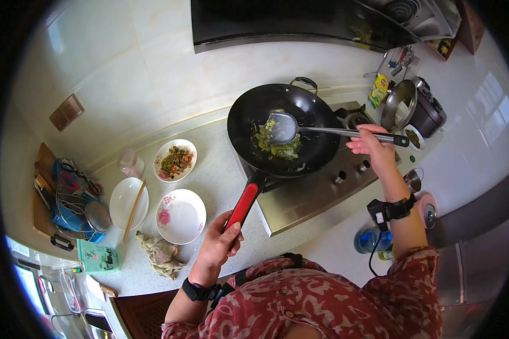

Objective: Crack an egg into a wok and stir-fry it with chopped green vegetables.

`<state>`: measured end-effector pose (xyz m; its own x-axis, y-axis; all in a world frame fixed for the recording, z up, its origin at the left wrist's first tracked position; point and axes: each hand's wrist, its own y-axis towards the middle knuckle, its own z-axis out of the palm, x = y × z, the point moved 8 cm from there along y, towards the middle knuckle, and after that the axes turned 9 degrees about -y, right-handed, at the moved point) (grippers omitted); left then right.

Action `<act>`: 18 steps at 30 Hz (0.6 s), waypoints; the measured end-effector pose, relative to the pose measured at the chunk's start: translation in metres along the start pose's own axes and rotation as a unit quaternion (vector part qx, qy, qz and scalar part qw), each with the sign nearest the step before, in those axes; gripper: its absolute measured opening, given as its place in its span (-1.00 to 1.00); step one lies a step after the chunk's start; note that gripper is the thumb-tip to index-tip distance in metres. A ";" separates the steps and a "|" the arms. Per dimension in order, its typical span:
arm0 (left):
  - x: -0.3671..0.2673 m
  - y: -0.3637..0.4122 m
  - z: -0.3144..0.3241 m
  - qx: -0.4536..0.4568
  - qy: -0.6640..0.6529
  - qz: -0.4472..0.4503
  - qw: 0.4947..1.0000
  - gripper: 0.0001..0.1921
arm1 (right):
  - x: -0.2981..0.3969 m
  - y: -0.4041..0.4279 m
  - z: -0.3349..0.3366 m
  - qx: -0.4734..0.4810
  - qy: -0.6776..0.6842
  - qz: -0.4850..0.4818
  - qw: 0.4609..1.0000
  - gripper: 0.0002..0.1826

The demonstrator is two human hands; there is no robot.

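My left hand point(221, 239) grips the red and black handle point(242, 207) of a black wok point(318, 148), which sits on the left burner of a steel gas hob point(288, 212). The handle of a spatula point(343, 132) is in my right hand point(373, 150). Its grey blade lies on chopped green food point(286, 150) at the wok's middle, hiding part of it. Left of the hob, a floral plate point(159, 148) holds chopped green and red food. Nearer me is an empty floral bowl point(182, 216), beside a white bowl point(123, 199) with wooden chopsticks point(135, 207) across it.
A crumpled cloth point(159, 254) lies near the counter's front edge, beside a green box point(98, 256). A knife point(102, 289) is at the lower left. Right of the hob stand a metal lid point(398, 106), a dark appliance point(428, 110) and a small dish point(415, 137). The range hood point(297, 25) hangs above.
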<state>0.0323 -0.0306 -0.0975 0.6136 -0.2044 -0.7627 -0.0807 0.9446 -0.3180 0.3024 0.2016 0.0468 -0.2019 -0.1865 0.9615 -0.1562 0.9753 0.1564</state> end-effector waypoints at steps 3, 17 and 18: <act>-0.001 0.000 0.002 0.001 -0.002 0.006 1.000 -0.51 | -0.048 0.003 -0.014 -0.059 0.086 0.082 0.991 -0.75; 0.000 -0.001 -0.001 -0.020 -0.001 0.000 1.000 -0.57 | -0.066 0.019 -0.032 -0.032 0.000 0.020 0.999 -0.72; 0.000 -0.001 -0.002 -0.021 -0.001 0.002 1.000 -0.57 | -0.063 0.018 -0.035 -0.031 0.001 0.019 0.999 -0.72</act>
<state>0.0310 -0.0317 -0.0979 0.6145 -0.2003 -0.7631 -0.1158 0.9339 -0.3383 0.3463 0.2354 -0.0034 -0.2053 -0.1497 0.9672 -0.0889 0.9870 0.1339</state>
